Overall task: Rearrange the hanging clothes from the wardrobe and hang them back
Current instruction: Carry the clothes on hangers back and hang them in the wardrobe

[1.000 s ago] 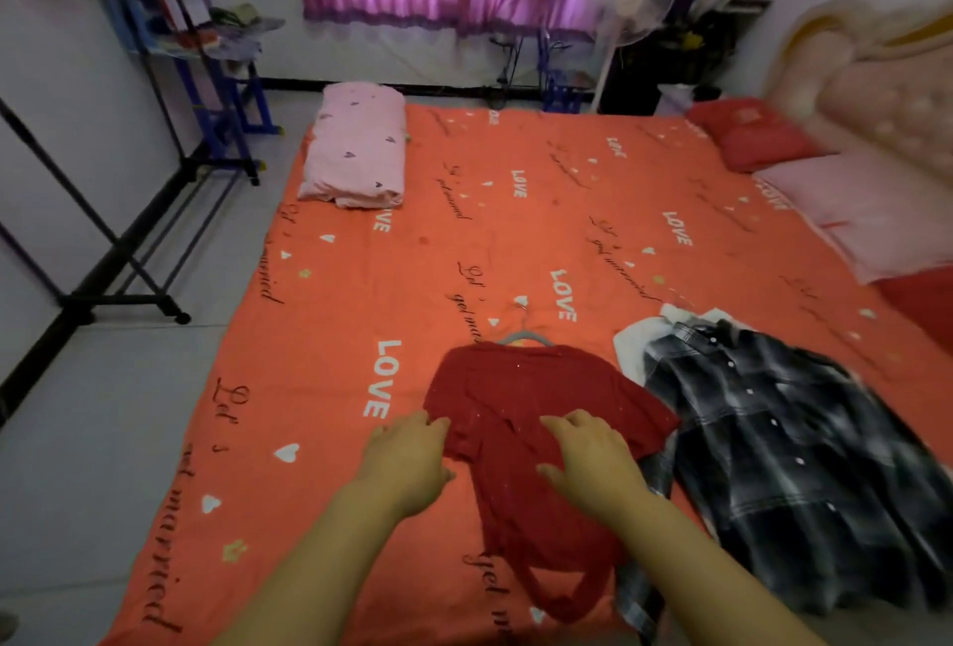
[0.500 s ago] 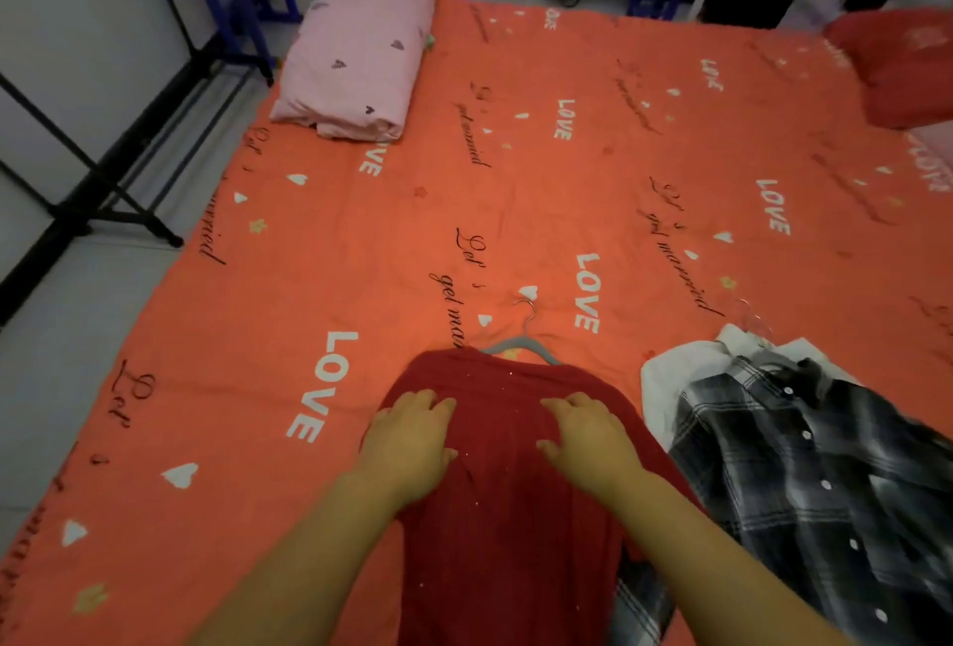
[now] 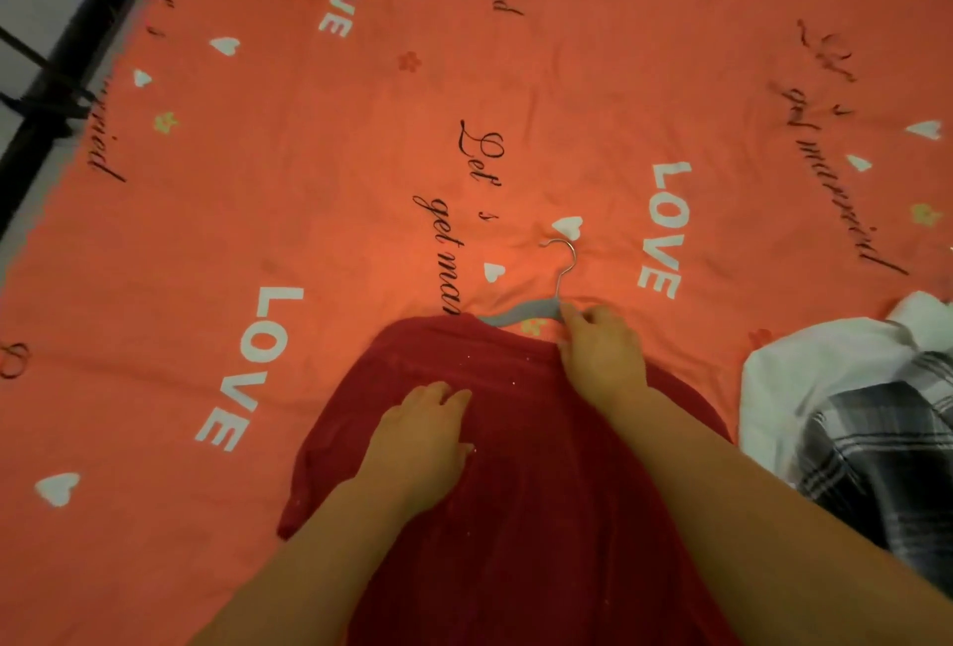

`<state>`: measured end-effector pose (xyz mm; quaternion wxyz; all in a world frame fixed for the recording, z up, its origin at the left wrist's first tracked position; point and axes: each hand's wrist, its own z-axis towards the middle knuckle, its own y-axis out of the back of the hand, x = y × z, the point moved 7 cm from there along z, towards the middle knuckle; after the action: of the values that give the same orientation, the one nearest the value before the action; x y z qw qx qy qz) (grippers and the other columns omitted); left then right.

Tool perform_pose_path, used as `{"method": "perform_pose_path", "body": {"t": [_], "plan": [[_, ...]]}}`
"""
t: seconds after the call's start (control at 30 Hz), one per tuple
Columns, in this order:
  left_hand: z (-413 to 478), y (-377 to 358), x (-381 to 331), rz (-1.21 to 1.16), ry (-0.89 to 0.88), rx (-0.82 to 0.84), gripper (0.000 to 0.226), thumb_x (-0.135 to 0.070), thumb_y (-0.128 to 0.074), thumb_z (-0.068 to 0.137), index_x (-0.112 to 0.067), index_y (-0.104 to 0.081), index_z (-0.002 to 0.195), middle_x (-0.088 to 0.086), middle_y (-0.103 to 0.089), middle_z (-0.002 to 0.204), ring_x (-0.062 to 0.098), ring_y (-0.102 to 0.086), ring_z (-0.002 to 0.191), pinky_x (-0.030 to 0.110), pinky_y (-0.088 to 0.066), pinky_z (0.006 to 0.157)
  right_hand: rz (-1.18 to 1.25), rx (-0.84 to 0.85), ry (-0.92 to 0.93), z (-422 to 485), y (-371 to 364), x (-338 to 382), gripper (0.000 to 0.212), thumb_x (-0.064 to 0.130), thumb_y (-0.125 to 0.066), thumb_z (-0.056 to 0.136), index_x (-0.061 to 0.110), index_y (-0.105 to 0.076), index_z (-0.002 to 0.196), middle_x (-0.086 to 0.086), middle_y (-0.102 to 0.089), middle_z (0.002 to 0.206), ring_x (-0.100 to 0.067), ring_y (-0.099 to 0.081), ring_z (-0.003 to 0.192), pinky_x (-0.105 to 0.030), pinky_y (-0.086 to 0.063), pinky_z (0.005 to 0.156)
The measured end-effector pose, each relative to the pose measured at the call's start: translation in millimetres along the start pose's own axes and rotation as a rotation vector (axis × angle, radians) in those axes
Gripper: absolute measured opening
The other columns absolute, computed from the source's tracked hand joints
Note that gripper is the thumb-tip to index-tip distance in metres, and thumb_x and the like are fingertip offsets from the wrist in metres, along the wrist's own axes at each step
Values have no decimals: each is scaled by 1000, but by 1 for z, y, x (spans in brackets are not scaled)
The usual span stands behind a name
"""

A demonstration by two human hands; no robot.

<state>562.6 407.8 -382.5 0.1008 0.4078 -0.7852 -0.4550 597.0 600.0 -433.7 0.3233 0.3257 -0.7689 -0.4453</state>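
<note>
slippage is the risk: my left hand [image 3: 417, 434] lies flat and open on the red garment [image 3: 515, 501]. my right hand [image 3: 603, 356], just ahead of it, curls at the grey hanger [image 3: 515, 318], grip unclear. a tug could slide the hanger out of the neckline.

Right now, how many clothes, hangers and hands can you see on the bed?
Clothes: 3 (red garment, checked shirt, white garment under it)
Hangers: 1 (grey hanger)
Hands: 2 (left hand, right hand)
Total: 6
</note>
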Motion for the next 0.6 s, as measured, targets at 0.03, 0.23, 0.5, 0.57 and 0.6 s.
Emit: {"method": "perform_pose_path", "body": {"t": [0.03,0.23,0.5,0.57,0.6], "plan": [[4,-5,1,-3,1,4,61,-37,-51,91,-23,-26,145,-1,-31,145,19,-31,133,34,-34,105,31,-36,-17,7,-4,-3,46,29,-44,95,19,-37,140,-12,-49,125,-31,-46,116,-42,-38,95],[12,-12,2,-22,-15,-38,61,-36,-50,91,-23,-25,145,-2,-31,146,17,-30,133,33,-31,106,89,-161,-80,21,-12,-12,37,23,-50,93,15,-50,129,-12,-52,120,-32,-48,110,-40,-37,90],[-22,37,5,-93,-4,-251,58,-34,-48,91,-24,-27,144,-5,-32,145,14,-30,132,30,-29,106,348,-385,144,-50,62,25,39,2,-68,77,10,-65,115,-16,-58,97,-33,-60,83,-41,-51,58],[-39,55,2,-133,-13,-333,58,-33,-49,90,-22,-29,144,-4,-33,144,15,-32,131,29,-29,106,329,-428,234,-80,83,47,40,0,-74,71,11,-69,109,-14,-60,86,-31,-62,70,-38,-49,46],[-49,64,1,-154,-20,-369,59,-32,-50,89,-21,-30,144,-3,-34,144,15,-32,131,29,-29,106,325,-435,271,-94,93,58,40,0,-75,70,12,-70,108,-12,-61,83,-30,-62,67,-36,-48,44]]}}
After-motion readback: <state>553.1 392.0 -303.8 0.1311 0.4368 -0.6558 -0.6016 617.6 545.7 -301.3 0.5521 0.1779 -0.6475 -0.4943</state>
